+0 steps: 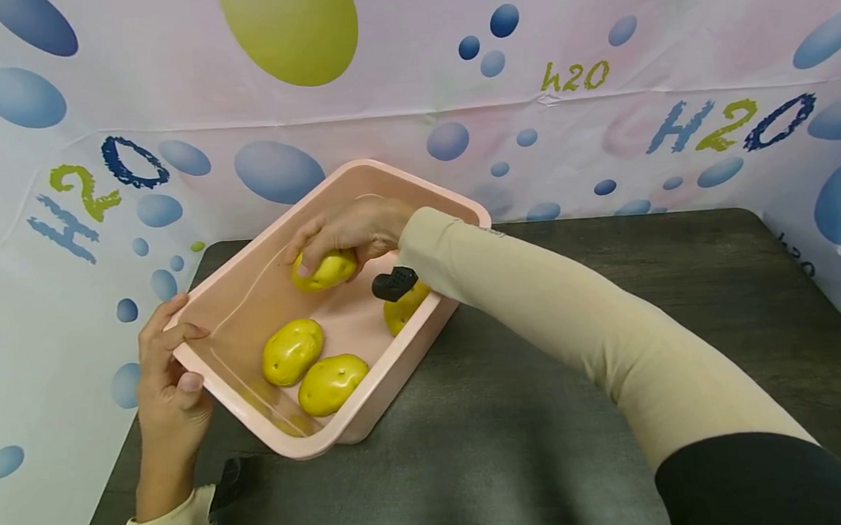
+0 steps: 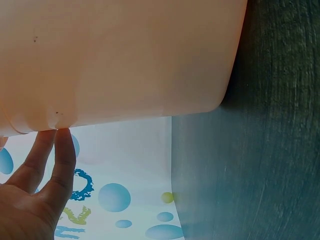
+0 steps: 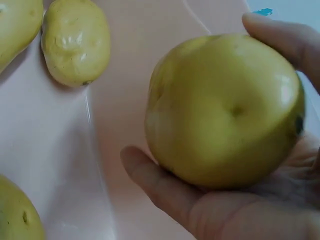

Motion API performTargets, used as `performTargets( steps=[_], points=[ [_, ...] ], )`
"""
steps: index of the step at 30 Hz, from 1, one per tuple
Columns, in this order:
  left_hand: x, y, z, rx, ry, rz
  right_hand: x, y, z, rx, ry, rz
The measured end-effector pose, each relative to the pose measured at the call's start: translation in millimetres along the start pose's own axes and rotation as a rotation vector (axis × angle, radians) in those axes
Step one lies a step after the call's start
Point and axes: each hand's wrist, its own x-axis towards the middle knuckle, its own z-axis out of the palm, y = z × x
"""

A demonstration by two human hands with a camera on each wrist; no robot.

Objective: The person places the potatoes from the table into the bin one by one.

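Note:
A pink plastic tub [image 1: 398,386] stands tilted above the dark table, seen from outside in the left wrist view. My left hand [image 1: 169,371] grips its left rim, the thumb at the edge and fingers against the wall. Inside the tub, my right hand [image 1: 361,226] holds a glossy yellow potato [image 1: 331,271] between thumb and fingers. The right wrist view shows that potato [image 3: 225,110] large, cupped above the tub's floor. Two potatoes lie side by side near the front, one upper [image 1: 293,352] and one lower [image 1: 332,384]. Another potato [image 1: 407,307] is partly hidden behind the right wrist.
The dark wooden table [image 1: 541,391] extends right and in front of the tub. Behind it hangs a white sheet [image 1: 396,73] with blue and green bubbles and "H2O" lettering. A black wrist device [image 1: 395,284] sits at the right cuff.

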Motion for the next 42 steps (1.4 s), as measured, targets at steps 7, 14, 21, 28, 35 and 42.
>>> performTargets(
  steps=[7, 14, 21, 28, 35, 42],
  points=[
    [0.6, 0.0, -0.4, 0.018, 0.004, 0.013, -3.0, -3, -3, -0.159, 0.150, 0.056],
    [0.2, -0.8, 0.1, 0.021, 0.010, 0.015, -7.6, -2, -5, -0.190, 0.193, 0.058],
    [0.0, -0.8, -0.1, 0.016, 0.011, 0.001, -10.5, 0, -6, -0.181, 0.195, 0.042],
    [0.5, -0.5, -0.5, 0.018, 0.014, 0.006, -18.1, 0, -7, -0.177, 0.194, 0.020],
    [0.1, 0.6, -0.7, 0.020, 0.011, 0.003, -34.2, 2, -16, -0.134, 0.214, -0.023],
    [-0.9, 1.0, -0.2, 0.032, 0.011, 0.002, -56.3, 6, -21, -0.136, 0.275, -0.035]
  ],
)
